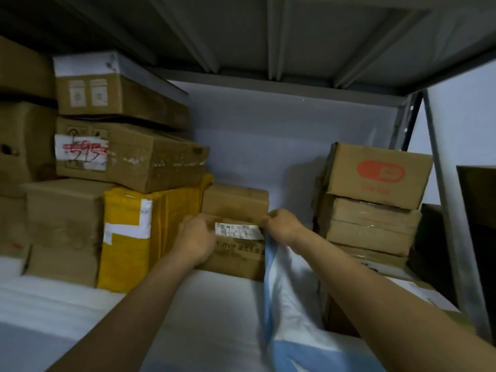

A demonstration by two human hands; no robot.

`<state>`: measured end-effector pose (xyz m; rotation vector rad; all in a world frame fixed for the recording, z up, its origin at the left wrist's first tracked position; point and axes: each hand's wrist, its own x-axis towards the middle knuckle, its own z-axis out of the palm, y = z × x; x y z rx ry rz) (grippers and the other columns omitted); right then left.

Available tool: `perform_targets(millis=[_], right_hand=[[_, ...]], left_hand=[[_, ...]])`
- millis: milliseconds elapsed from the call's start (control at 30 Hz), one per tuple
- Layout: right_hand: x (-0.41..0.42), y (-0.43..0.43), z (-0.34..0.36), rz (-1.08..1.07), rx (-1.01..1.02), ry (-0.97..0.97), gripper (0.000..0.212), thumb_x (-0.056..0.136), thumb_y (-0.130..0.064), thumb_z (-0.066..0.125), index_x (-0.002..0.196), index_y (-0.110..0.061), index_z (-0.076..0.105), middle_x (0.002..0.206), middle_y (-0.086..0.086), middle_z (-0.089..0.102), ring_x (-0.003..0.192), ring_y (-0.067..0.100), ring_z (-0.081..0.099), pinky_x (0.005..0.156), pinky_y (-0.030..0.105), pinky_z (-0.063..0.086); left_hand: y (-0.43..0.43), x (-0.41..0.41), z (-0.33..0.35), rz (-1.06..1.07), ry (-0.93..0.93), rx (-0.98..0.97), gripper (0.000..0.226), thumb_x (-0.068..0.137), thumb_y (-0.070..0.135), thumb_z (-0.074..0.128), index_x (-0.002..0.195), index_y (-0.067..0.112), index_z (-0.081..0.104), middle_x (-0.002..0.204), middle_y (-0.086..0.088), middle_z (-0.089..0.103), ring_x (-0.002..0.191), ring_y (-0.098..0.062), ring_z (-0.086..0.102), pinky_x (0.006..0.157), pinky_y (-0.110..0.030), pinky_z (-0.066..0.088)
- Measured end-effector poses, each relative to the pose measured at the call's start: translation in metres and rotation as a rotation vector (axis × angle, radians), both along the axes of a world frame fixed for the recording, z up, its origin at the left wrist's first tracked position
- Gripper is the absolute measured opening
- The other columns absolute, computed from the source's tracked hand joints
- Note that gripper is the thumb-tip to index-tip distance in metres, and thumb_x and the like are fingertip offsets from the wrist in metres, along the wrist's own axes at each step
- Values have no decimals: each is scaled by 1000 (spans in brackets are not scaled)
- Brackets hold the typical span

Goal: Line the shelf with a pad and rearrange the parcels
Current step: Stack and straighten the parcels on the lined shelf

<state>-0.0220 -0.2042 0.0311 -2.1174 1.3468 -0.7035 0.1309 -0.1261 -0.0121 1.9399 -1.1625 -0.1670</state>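
the metal shelf (442,200) is lined with a white foam pad (209,318). on the pad, from the left: a brown carton (64,226), a yellow-wrapped parcel (126,237) touching it, a labelled carton (239,256), a blue-and-white mailer bag (290,304) beside that carton, and a carton stack (370,232) with its base hidden.

The single head view looks forward and slightly down, close into the shelf (80,296) bay.

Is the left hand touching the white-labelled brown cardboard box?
Touching: the head view shows the left hand gripping the brown cardboard box at its left edge.
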Motion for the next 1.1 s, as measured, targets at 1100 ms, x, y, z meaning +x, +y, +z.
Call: perform_targets(millis=[1100], right_hand=[[17,-63,15,256,490,647,104,46,-62,85,133,-17,51,137,4,55,123,22,53,109,37,38]], left_hand=[[-73,15,25,-66,-102,284,40,94,39,49,117,7,58,118,-10,59,110,-27,55,93,-36,45]])
